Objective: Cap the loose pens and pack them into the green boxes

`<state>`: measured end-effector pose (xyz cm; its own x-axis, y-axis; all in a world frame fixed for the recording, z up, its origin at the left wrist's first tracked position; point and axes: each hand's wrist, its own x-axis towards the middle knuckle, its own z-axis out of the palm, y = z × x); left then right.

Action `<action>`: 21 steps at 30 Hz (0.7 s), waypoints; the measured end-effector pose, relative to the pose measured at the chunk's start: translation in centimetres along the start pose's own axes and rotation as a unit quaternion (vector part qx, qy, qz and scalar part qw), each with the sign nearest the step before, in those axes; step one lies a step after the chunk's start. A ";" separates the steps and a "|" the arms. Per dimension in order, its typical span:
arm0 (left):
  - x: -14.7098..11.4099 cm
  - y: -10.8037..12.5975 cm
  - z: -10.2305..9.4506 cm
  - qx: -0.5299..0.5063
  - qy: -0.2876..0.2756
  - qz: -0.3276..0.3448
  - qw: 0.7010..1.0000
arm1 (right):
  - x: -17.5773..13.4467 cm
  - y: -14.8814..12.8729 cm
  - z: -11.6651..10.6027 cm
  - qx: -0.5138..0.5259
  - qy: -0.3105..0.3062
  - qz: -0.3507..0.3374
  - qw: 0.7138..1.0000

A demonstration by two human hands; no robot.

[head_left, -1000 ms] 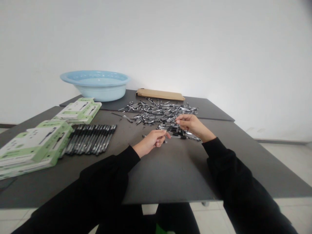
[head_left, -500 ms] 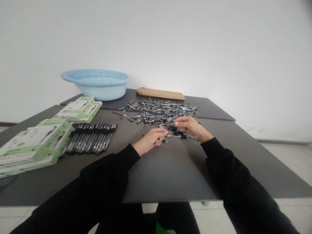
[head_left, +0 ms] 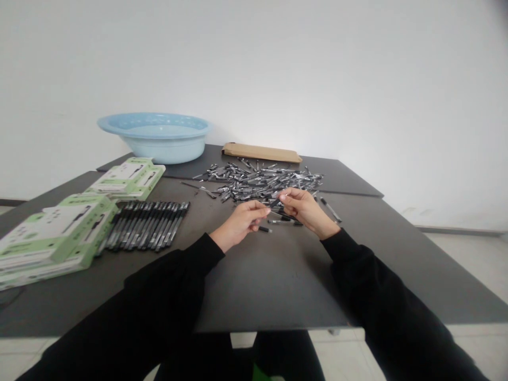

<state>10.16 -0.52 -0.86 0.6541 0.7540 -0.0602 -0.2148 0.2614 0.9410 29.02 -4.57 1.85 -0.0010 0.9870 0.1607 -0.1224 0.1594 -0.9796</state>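
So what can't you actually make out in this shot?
- What the left hand and right hand pinch: too small, fingers cover it.
- Print on the green boxes: blurred, cut by the left edge.
- Basin contents: hidden by its rim.

pale blue basin (head_left: 159,138), green-white boxes (head_left: 55,230)

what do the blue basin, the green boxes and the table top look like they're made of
Basin: likely plastic, pale blue, smooth with a soft sheen and a thin moulded rim. Boxes: probably printed cardboard, matte green and white, with folded edges. Table: dark, matte, flat boards; possibly laminate, the material cannot be told.
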 end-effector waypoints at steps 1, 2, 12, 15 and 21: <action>0.0 0.1 0.0 -0.014 -0.009 -0.011 1.000 | 0.0 0.1 0.1 -0.004 0.003 -0.008 1.000; -0.1 0.2 0.1 -0.031 -0.022 -0.026 0.999 | 0.0 0.2 0.3 -0.006 0.010 -0.014 1.000; -0.3 0.5 0.2 -0.108 -0.116 -0.134 0.978 | 0.0 1.1 0.9 0.050 0.036 0.035 0.997; -0.4 0.2 0.4 -0.092 -0.079 -0.084 0.989 | 0.0 1.1 0.9 0.055 0.030 0.040 0.997; 0.0 0.0 0.0 -0.062 -0.006 -0.056 0.996 | -0.2 1.1 1.2 0.057 0.039 0.048 0.996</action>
<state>10.14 -0.50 -0.84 0.6875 0.7088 -0.1577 -0.2280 0.4169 0.8799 27.66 -4.57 0.87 0.0578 0.9970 0.0520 -0.2373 0.0643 -0.9693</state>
